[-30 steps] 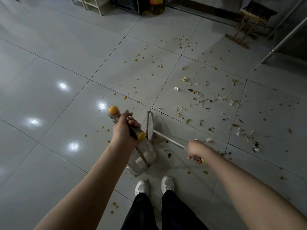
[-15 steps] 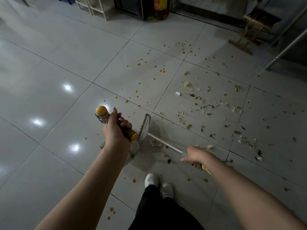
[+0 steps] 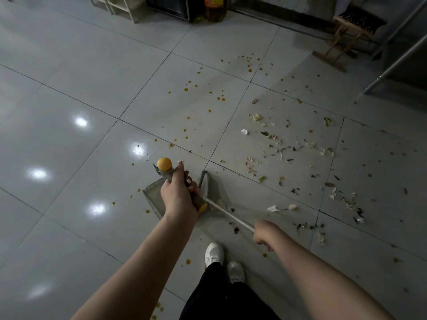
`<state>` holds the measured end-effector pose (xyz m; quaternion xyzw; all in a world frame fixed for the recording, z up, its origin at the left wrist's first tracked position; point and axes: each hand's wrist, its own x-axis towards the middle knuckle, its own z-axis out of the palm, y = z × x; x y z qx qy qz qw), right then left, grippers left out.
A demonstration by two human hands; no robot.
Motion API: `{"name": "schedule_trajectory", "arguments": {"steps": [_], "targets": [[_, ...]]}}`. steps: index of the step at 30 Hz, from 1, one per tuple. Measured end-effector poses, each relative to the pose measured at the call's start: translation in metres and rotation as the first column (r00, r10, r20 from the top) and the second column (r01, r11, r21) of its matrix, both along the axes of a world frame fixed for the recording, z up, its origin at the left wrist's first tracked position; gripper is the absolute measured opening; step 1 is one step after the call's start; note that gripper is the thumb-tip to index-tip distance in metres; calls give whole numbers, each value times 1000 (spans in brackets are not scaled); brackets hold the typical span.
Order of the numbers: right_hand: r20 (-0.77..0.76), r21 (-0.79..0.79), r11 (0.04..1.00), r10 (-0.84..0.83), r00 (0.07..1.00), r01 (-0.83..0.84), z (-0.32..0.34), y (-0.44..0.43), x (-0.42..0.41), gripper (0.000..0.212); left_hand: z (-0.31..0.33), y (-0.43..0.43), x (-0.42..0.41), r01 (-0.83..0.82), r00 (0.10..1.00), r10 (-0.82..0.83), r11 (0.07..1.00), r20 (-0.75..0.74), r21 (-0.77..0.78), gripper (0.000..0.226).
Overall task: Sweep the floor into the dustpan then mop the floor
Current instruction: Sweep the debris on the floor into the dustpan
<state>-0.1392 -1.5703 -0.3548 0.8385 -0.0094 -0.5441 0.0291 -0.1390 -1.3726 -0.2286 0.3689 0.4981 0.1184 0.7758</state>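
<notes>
Left hand (image 3: 178, 197) grips dustpan (image 3: 154, 195); right hand (image 3: 265, 233) apparently grips broom (image 3: 227, 214).

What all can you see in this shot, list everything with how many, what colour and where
dustpan: one, grey with a yellow-capped handle, on the floor at centre, held by the left hand
broom: one, grey head and pale metal stick, right beside the dustpan
food scraps: many, white, green and brown, scattered over the tiles at right
orange drips: many, dotted across the middle tiles
floor: pale grey glossy tiles, with light reflections at left
bottle: one, yellowish, top edge
wooden stool: one, top right
shoes: two, white, bottom centre
left hand: gripping the dustpan handle
right hand: gripping the broom stick
</notes>
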Motion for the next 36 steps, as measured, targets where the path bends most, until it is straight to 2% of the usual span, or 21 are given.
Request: {"name": "schedule_trajectory", "arguments": {"steps": [3, 7, 10, 14, 19, 28, 32, 36], "targets": [[33, 2, 993, -114, 993, 114, -13, 11, -4, 36, -3, 13, 14, 30, 999, -30, 999, -20, 17, 28], [-11, 24, 988, -150, 989, 151, -24, 18, -6, 41, -5, 21, 25, 92, 995, -91, 995, -45, 23, 29], [49, 35, 984, -176, 983, 174, -30, 14, -8, 36, -6, 15, 29, 150, 986, -148, 988, -70, 27, 29], [172, -1, 993, -116, 978, 118, -36, -1, -7, 42, -9, 0, 31, 251, 964, -245, 966, -104, 59, 30], [149, -154, 987, -19, 989, 42, -35, -29, 1, 44, -12, -19, 34, 349, 926, -328, 932, -185, 97, 32], [155, -300, 953, 8, 988, 40, -13, -132, 17, 52, -7, -72, 31, 465, 875, -439, 879, -203, 103, 27], [133, -289, 957, 17, 991, 23, 1, -176, 21, 45, 0, -99, 24, 514, 848, -481, 848, -222, 129, 25], [199, -264, 964, 28, 980, 27, 16, -220, 26, 41, 3, -120, 16, 542, 832, -504, 826, -231, 153, 24]]}}
